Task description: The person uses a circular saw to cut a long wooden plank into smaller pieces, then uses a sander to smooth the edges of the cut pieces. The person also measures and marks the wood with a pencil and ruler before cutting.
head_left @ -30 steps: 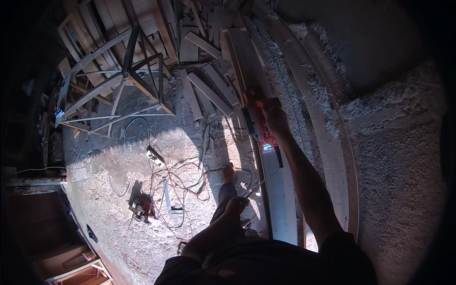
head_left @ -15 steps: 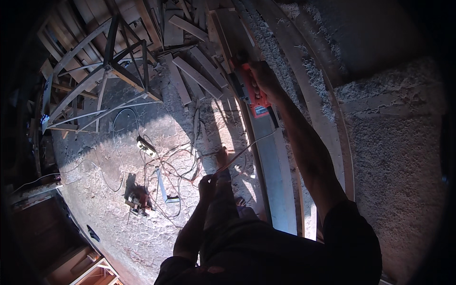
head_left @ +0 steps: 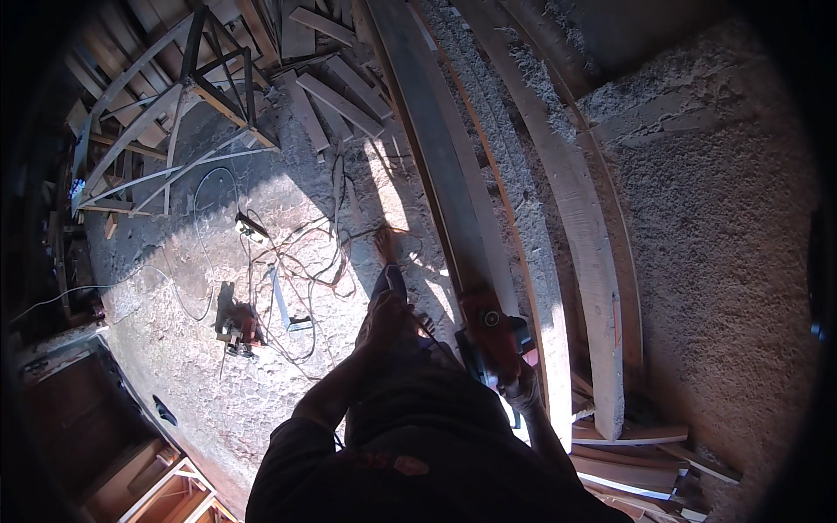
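Note:
A red and black electric planer (head_left: 490, 327) rests on a long board (head_left: 436, 157), close to my body. My right hand (head_left: 521, 388) is closed round its rear handle, partly in shadow. To the left, my left hand (head_left: 390, 322) is closed in front of my leg on the planer's power cord (head_left: 442, 344), which runs across to the tool. Its fingers are dark and hard to make out.
Wood shavings (head_left: 523, 183) lie along more boards (head_left: 593, 235) at right. On the floor are tangled cables (head_left: 336, 253), a power strip (head_left: 251, 228), a dark power tool (head_left: 237, 324) and a blue-bladed tool (head_left: 281, 296). A wooden frame (head_left: 187, 83) stands far left. My bare foot (head_left: 384, 244) is beside the board.
My right hand has drawn the planer back along the board toward my body. The left hand has risen slightly in view, and my view has shifted.

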Action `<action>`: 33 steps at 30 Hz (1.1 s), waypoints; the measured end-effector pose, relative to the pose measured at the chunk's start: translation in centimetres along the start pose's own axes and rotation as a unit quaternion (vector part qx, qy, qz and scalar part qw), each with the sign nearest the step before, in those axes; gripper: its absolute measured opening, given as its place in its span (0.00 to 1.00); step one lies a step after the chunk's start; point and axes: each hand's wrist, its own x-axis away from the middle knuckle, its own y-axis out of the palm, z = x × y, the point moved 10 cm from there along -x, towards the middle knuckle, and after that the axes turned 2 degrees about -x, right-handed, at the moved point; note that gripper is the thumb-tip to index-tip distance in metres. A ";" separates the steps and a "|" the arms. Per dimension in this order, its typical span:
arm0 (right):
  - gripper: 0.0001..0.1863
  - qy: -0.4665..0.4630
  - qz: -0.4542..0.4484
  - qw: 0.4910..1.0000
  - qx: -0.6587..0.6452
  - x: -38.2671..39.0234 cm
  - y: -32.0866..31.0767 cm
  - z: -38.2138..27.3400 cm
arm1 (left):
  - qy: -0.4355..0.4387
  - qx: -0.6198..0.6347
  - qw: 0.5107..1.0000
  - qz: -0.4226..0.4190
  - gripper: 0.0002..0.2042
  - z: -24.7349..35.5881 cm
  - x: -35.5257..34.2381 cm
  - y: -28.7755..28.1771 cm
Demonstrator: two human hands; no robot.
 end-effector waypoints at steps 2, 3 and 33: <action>0.36 0.035 -0.003 0.998 -0.044 -1.3 0.5 1.4 | -0.040 0.022 0.999 -0.007 0.09 1.6 -0.5 -0.6; 0.35 0.052 -0.007 0.996 -0.066 -2.4 0.8 2.1 | -0.061 0.034 0.998 -0.010 0.09 2.5 -0.9 -1.2; 0.22 -0.022 -0.001 0.975 -0.220 -74.9 0.8 -39.6 | -0.036 0.074 0.966 0.246 0.12 6.5 -22.1 -17.2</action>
